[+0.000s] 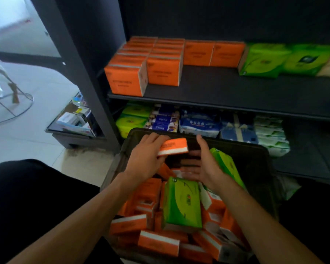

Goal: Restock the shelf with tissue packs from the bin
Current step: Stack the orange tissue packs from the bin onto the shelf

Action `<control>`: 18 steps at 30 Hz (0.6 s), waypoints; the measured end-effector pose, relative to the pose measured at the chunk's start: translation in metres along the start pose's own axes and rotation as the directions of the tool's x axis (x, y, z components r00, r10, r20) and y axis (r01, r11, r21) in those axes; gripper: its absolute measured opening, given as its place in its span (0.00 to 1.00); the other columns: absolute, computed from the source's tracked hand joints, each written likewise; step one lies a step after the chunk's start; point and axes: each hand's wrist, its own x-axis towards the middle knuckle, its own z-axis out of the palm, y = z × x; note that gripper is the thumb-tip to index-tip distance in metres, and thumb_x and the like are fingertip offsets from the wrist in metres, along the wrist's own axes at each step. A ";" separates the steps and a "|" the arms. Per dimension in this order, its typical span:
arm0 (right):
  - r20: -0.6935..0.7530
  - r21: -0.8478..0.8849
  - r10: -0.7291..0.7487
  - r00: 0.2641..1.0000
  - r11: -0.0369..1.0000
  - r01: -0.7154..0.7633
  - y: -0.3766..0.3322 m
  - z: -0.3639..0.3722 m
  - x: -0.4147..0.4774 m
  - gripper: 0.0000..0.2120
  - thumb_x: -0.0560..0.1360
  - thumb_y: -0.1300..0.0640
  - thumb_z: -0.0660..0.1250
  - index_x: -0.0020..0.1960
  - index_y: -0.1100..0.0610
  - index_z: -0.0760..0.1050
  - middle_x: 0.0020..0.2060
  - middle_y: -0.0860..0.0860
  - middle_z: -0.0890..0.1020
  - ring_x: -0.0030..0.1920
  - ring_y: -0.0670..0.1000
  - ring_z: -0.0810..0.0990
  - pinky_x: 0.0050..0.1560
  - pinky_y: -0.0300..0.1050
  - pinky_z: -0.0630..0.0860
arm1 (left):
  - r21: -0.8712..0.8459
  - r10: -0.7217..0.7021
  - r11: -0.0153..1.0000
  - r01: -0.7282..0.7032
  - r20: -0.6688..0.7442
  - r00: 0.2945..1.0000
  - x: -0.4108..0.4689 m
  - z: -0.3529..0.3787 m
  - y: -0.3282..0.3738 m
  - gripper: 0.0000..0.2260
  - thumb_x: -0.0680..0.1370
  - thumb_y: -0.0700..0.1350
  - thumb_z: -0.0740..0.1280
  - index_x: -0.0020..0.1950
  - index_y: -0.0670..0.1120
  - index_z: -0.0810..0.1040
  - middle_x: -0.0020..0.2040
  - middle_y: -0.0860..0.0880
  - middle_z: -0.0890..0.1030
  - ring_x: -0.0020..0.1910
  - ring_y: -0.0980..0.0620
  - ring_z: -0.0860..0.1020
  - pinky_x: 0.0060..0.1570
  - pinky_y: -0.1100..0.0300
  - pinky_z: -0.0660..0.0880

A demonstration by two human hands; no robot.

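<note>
**Orange pack lifted over the bin, shelf half filled**

Much was hard to read. The print on every pack was blurred, and the right hand [202, 168] was smeared by motion. It was spread wide with the palm turned left, just beside the lifted pack, and I could not tell if it touched. The bin's [255, 159] near edge was cut off at the bottom of the view, and the shelf [227, 96] ran out of sight on the right. The bin's far rim hid the front of the lower shelf row.

The left hand [143, 151] gripped one orange tissue pack [173, 147] by its left end, above the far left part of the bin. Below it lay a loose heap of orange packs with a green pack [181, 202] lying on top. A second green pack [227, 164] leaned against the right wall behind the right hand.

On the shelf, orange packs [160, 61] stood in rows at the far left, and green packs [274, 60] sat further right. The lower row held blue packs [200, 122] between green ones on the left and white ones on the right.

The shelf's dark upright post [74, 63] stood close on the left. Beyond it, on the pale floor [36, 134], sat a low tray of small boxes [74, 121] and a wire stand [8, 103]. The front of the shelf board lay bare from the orange rows to the right edge.
</note>
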 end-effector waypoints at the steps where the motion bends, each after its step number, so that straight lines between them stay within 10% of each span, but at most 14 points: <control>1: 0.055 0.053 0.020 0.998 0.998 -0.023 -0.002 0.002 -0.003 0.28 0.73 0.32 0.60 0.54 0.56 0.76 0.50 0.61 0.83 0.47 0.60 0.83 0.51 0.56 0.81 | 0.010 0.065 0.998 -0.065 -0.032 0.997 0.000 -0.001 0.001 0.25 0.70 0.44 0.69 0.66 0.51 0.70 0.59 0.50 0.72 0.58 0.49 0.69 0.52 0.50 0.75; 4: 0.077 0.136 -0.051 0.996 0.990 0.040 -0.011 0.008 -0.005 0.19 0.77 0.47 0.66 0.61 0.58 0.73 0.53 0.61 0.80 0.49 0.59 0.82 0.46 0.51 0.81 | -0.055 0.203 0.978 -0.203 -0.011 0.979 0.000 -0.003 0.003 0.27 0.68 0.42 0.67 0.67 0.50 0.71 0.63 0.49 0.70 0.64 0.49 0.66 0.61 0.54 0.71; 8: 0.023 0.125 -0.197 0.980 0.973 0.192 -0.016 0.009 -0.002 0.14 0.76 0.57 0.68 0.61 0.52 0.71 0.56 0.57 0.79 0.54 0.57 0.81 0.44 0.51 0.81 | -0.403 -0.018 0.915 -0.012 -0.071 0.997 0.000 -0.005 0.005 0.21 0.70 0.50 0.62 0.63 0.52 0.75 0.69 0.50 0.63 0.71 0.50 0.60 0.68 0.57 0.61; 12: 0.030 0.133 -0.325 0.945 0.939 0.318 -0.022 0.012 -0.002 0.18 0.76 0.59 0.67 0.64 0.47 0.72 0.57 0.53 0.79 0.54 0.55 0.81 0.44 0.49 0.80 | -0.780 -0.424 0.557 0.283 0.026 0.906 0.017 -0.020 0.008 0.21 0.76 0.50 0.68 0.69 0.52 0.69 0.65 0.49 0.71 0.59 0.50 0.76 0.56 0.49 0.77; 14: 0.011 0.128 -0.393 0.919 0.912 0.389 -0.027 0.016 -0.001 0.20 0.76 0.59 0.67 0.66 0.46 0.71 0.56 0.52 0.80 0.53 0.55 0.82 0.44 0.49 0.81 | -0.861 -0.481 0.311 0.402 0.222 0.848 0.027 -0.028 0.009 0.22 0.77 0.44 0.69 0.69 0.47 0.69 0.60 0.44 0.78 0.54 0.47 0.80 0.54 0.48 0.78; 18: -0.022 0.126 -0.477 0.879 0.871 0.475 -0.043 0.025 0.002 0.19 0.76 0.58 0.69 0.65 0.52 0.72 0.54 0.52 0.81 0.53 0.52 0.82 0.45 0.47 0.81 | -0.901 -0.504 0.144 0.409 0.288 0.814 0.040 -0.046 0.010 0.12 0.76 0.43 0.69 0.59 0.45 0.78 0.55 0.45 0.82 0.55 0.46 0.80 0.55 0.48 0.79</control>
